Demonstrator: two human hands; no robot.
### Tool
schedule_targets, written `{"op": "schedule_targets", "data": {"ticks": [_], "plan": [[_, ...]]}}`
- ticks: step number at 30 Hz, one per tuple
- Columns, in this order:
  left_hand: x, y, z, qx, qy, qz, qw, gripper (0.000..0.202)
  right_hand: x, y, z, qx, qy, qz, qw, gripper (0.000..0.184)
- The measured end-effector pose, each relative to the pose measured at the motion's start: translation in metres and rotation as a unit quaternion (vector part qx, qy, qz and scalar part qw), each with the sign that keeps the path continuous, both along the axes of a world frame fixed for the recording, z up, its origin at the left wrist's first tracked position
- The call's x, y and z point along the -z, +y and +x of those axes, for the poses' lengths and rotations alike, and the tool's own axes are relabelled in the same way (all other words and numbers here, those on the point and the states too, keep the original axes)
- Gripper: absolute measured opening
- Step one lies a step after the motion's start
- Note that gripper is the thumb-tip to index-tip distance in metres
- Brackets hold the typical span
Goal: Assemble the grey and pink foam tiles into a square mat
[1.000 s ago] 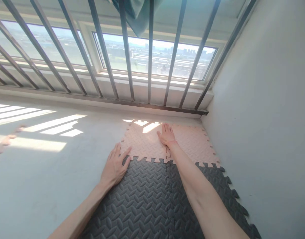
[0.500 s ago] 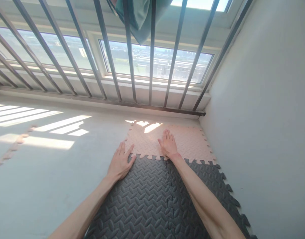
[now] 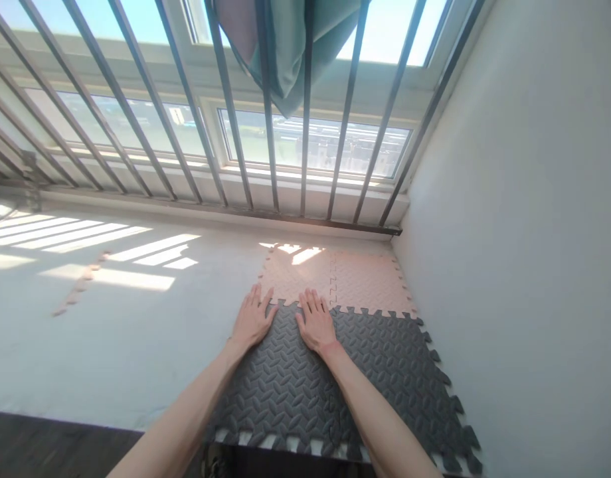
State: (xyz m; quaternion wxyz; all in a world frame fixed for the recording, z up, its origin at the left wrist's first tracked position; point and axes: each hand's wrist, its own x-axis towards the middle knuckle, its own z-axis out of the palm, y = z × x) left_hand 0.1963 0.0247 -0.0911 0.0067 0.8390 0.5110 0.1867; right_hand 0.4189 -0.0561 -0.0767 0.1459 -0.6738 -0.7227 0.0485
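My left hand (image 3: 253,318) lies flat at the left edge of the dark grey foam mats, its fingers spread across the corner where grey meets pink. My right hand (image 3: 316,322) rests open and flat on the left grey foam mat (image 3: 285,378), fingertips at the seam with the left pink foam mat (image 3: 298,275). A second grey foam mat (image 3: 390,372) and a second pink foam mat (image 3: 370,282) lie to the right, joined by jigsaw edges. Neither hand holds anything.
A white wall (image 3: 524,232) rises on the right. Metal railing bars (image 3: 305,159) stand at the back before windows, with a green cloth (image 3: 290,66) hanging there. A pink edge strip (image 3: 81,285) lies on the pale floor (image 3: 151,352) at left.
My right hand has moved back from the pink mat onto the grey mat near the seam. My left hand stays at the left edge. The view has tilted up and back.
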Motion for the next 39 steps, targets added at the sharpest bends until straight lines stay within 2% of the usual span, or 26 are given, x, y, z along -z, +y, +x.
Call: {"op": "schedule_targets", "data": {"ticks": [4,7,13,17,21,24,28,30,32,35,37,39], "plan": [[0.002,-0.034,-0.002,-0.009,0.007,-0.014,1.000,0.085,-0.016,-0.012,-0.016,0.037,0.009,-0.047,0.998,0.072],[0.007,-0.068,-0.006,-0.011,0.007,-0.028,1.000,0.094,-0.021,-0.033,-0.032,0.038,0.018,-0.074,0.996,0.075],[0.016,-0.148,-0.025,0.008,0.008,-0.007,1.000,0.089,-0.008,-0.120,-0.045,0.014,0.027,-0.026,0.999,0.067],[0.014,-0.196,-0.034,-0.003,0.005,0.000,1.000,0.081,-0.011,-0.172,-0.051,0.027,0.030,-0.006,0.999,0.062],[0.011,-0.234,-0.043,0.006,0.003,0.004,1.000,0.076,-0.013,-0.216,-0.060,0.028,0.034,-0.002,0.999,0.062],[0.006,-0.254,-0.052,0.015,0.010,-0.001,1.000,0.073,-0.014,-0.244,-0.063,0.014,0.040,-0.003,0.999,0.063],[-0.007,-0.271,-0.064,0.032,0.016,-0.026,0.999,0.072,-0.029,-0.275,-0.054,-0.025,0.053,-0.015,0.998,0.063],[-0.013,-0.280,-0.073,0.043,0.003,-0.034,0.999,0.066,-0.038,-0.295,-0.041,-0.050,0.069,-0.008,0.996,0.057],[-0.016,-0.295,-0.086,0.046,-0.026,-0.030,0.998,0.055,-0.042,-0.322,-0.025,-0.045,0.095,0.019,0.994,0.049],[-0.016,-0.325,-0.111,0.033,-0.047,-0.050,0.997,0.043,-0.030,-0.371,0.001,0.028,0.132,0.055,0.989,0.043],[-0.016,-0.343,-0.125,0.017,-0.022,-0.120,0.992,0.039,-0.016,-0.399,0.012,0.074,0.134,0.048,0.987,0.039],[-0.018,-0.356,-0.133,-0.003,0.018,-0.195,0.981,0.038,-0.005,-0.416,0.016,0.099,0.121,0.035,0.987,0.035]]}}
